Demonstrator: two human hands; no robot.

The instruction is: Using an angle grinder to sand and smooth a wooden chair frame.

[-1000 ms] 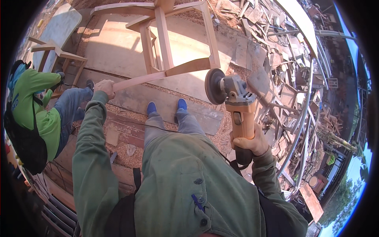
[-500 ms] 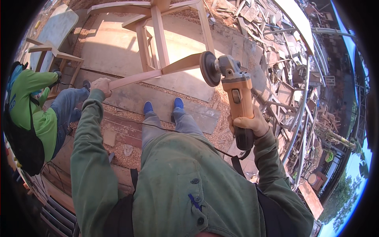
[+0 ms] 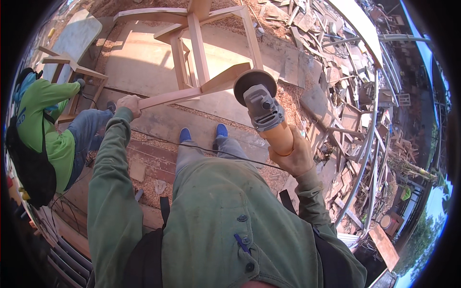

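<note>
Around the orange barrel of the angle grinder [image 3: 281, 140], my right hand [image 3: 294, 153] is wrapped, thumb and fingers clamped on the housing. My left hand [image 3: 128, 104] is closed on the near end of the pale wooden rail [image 3: 168, 98], which runs rightward into the bare wooden chair frame [image 3: 197, 48] ahead of me. Handling estimate, grinder: dense and rigid, probably nose-heavy at its grey gear head [image 3: 261, 108]; best held by the barrel, fingers well clear of the dark abrasive disc [image 3: 257, 79]. The disc overlaps the rail's far, broader end in view; contact or a gap, I cannot tell. Handling estimate, frame: stiff, moderately light for its spread, likely smooth and a little slippery if dusty; a rail end or a straight leg looks the sound hold, joints less so. A black cord [image 3: 211, 151] crosses in front of my legs, above the blue shoes [image 3: 222, 130]. Beyond lie the plywood sheet [image 3: 139, 53] under the frame, wood shavings, and the scrap-wood heap [image 3: 341, 120] at right. Writing: no legible mark on the grinder at this angle; partial lettering on the green shirt [image 3: 41, 105] of a co-worker at left, not transcribed.
</note>
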